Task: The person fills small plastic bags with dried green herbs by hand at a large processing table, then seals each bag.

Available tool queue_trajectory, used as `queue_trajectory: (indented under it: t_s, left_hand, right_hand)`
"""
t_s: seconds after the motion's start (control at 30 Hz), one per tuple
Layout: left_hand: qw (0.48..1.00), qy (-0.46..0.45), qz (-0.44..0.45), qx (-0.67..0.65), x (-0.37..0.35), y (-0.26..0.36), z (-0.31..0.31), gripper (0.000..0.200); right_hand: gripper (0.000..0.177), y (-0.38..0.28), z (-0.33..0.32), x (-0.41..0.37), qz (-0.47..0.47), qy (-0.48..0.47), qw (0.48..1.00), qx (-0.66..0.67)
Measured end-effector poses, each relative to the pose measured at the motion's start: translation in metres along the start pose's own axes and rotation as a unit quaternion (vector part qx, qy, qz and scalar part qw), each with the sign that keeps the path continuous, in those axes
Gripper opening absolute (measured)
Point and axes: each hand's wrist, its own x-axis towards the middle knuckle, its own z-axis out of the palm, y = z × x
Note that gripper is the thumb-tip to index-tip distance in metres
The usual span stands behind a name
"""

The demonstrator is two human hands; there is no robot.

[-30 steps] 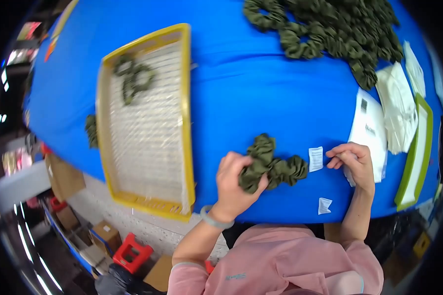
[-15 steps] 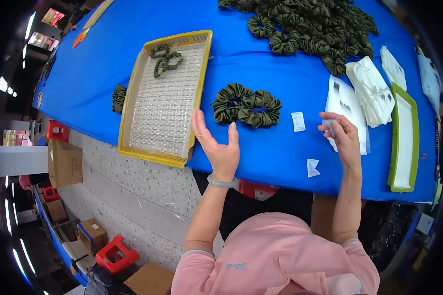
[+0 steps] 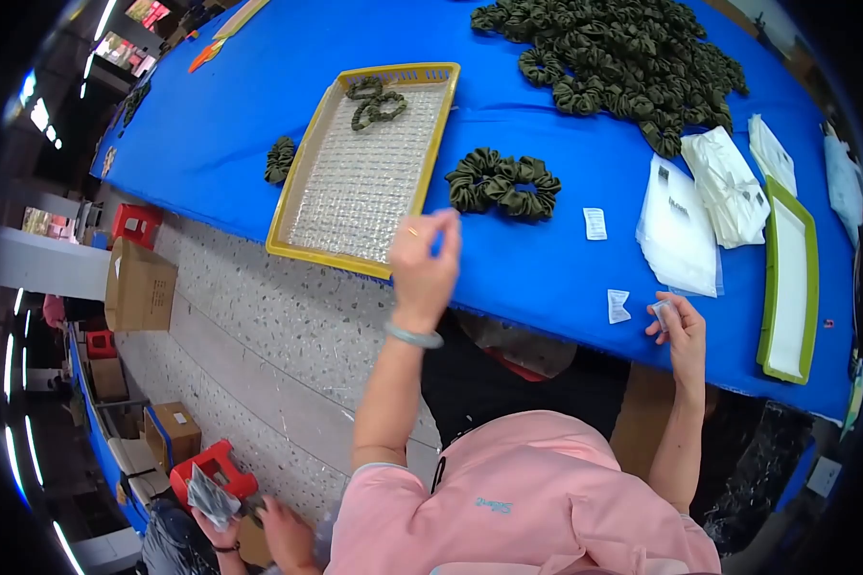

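My left hand [image 3: 426,266] is over the near right corner of the yellow tray [image 3: 331,257], its fingers curled and the thumb tip against them, with nothing visible in the pinch. To its upper right, two dark green scrunchies [image 3: 504,184] lie side by side on the blue cloth. Low at the table's front edge, my right hand [image 3: 683,335] pinches a small whitish label [image 3: 662,309], partly hidden by the fingers. Two small printed white labels lie on the cloth, one [image 3: 594,224] farther back and another [image 3: 618,306] just left of my right hand.
A large pile of green scrunchies [image 3: 633,72] covers the back right. White packaging bags [image 3: 679,225] and a green-rimmed tray [image 3: 789,287] lie at the right. Another scrunchie [image 3: 279,160] sits left of the yellow tray. Below left, another person's hands [image 3: 283,532] appear near a red stool [image 3: 216,470].
My left hand has gone from spread fingers to a pinch. My right hand has moved down toward the table edge with the label. The view has shifted, and another person's hands have appeared.
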Motion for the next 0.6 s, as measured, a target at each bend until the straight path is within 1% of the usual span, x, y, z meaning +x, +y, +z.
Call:
queue_trajectory:
  t_s: [0.03, 0.1, 0.13, 0.2, 0.27, 0.3, 0.33, 0.37, 0.43, 0.47, 0.5, 0.53, 0.57, 0.6]
  left_hand:
    - [0.997, -0.002, 0.008, 0.071, 0.02, -0.015, -0.005, 0.012]
    - [0.993, -0.007, 0.02, 0.119, 0.072, -0.061, -0.013, 0.017]
    - [0.983, -0.049, -0.038, 0.173, 0.1, -0.08, -0.014, 0.021]
    - [0.975, -0.054, 0.009, 0.217, 0.14, -0.144, -0.002, 0.026]
    - [0.934, -0.072, -0.005, 0.349, 0.163, -0.172, 0.01, 0.031]
    - [0.927, -0.08, -0.007, 0.366, 0.171, -0.19, 0.014, 0.037]
    - [0.927, -0.099, -0.031, 0.361, 0.175, -0.209, 0.018, 0.036]
    - [0.924, -0.117, -0.057, 0.358, 0.178, -0.218, 0.019, 0.035]
    - [0.923, -0.157, -0.103, 0.337, 0.184, -0.237, 0.022, 0.031]
    - [0.923, -0.16, -0.102, 0.334, 0.184, -0.231, 0.023, 0.031]
    - [0.93, -0.137, -0.087, 0.329, 0.184, -0.227, 0.021, 0.027]
    - [0.936, -0.114, -0.073, 0.325, 0.183, -0.216, 0.017, 0.024]
    - [0.936, -0.116, -0.074, 0.323, 0.18, -0.202, 0.012, 0.024]
    - [0.957, -0.094, -0.066, 0.266, 0.175, -0.182, 0.007, 0.023]
  right_hand:
    - [0.025, 0.003, -0.002, -0.002, 0.003, 0.006, 1.0, -0.002]
    - [0.026, 0.007, -0.002, -0.001, -0.001, 0.009, 1.0, -0.005]
    - [0.026, 0.01, -0.002, -0.001, -0.003, 0.012, 1.0, -0.009]
    - [0.026, 0.017, -0.008, -0.008, 0.003, 0.038, 0.999, -0.019]
    - [0.027, 0.014, 0.004, 0.005, -0.032, 0.05, 0.994, -0.092]
    - [0.027, 0.006, 0.015, 0.014, -0.027, 0.065, 0.993, -0.092]
    - [0.027, -0.003, 0.028, 0.024, -0.089, 0.061, 0.984, -0.14]
    - [0.027, -0.013, 0.042, 0.036, -0.151, 0.054, 0.969, -0.189]
    - [0.032, -0.024, 0.07, 0.064, -0.263, 0.062, 0.921, -0.281]
    - [0.032, -0.022, 0.08, 0.079, -0.26, 0.065, 0.921, -0.284]
    - [0.035, -0.014, 0.091, 0.096, -0.331, 0.085, 0.867, -0.364]
    - [0.038, -0.004, 0.1, 0.105, -0.398, 0.101, 0.8, -0.438]
    - [0.04, 0.008, 0.109, 0.107, -0.371, 0.066, 0.79, -0.483]
    - [0.041, 0.015, 0.115, 0.108, -0.346, 0.03, 0.777, -0.524]
